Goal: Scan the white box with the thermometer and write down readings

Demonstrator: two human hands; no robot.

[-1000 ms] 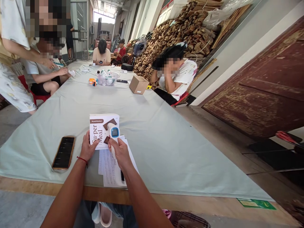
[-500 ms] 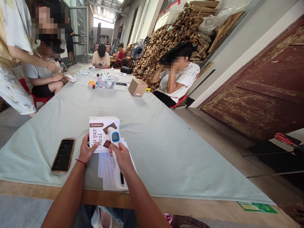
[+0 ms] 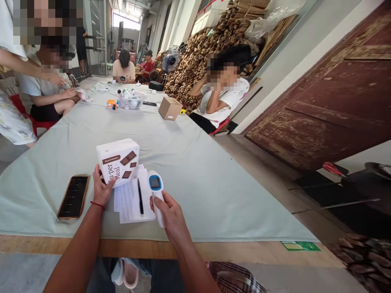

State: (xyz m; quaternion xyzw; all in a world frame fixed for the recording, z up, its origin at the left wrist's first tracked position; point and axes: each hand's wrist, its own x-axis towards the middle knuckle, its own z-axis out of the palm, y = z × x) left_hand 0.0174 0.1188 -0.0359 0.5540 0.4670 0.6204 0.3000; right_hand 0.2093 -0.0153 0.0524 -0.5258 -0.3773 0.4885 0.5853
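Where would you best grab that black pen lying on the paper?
Likely at the middle of the pen, from above, pinching across its thin barrel. It lies flat on the paper, between the left hand with the box and the right hand holding the thermometer.

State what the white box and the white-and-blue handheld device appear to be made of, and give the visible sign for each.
White box, in the left hand: probably printed cardboard, matte, with sharp folded edges and flat printed faces.
Handheld device, in the right hand: likely moulded plastic, smooth with a slight sheen, rounded seamless body and a blue-framed screen.
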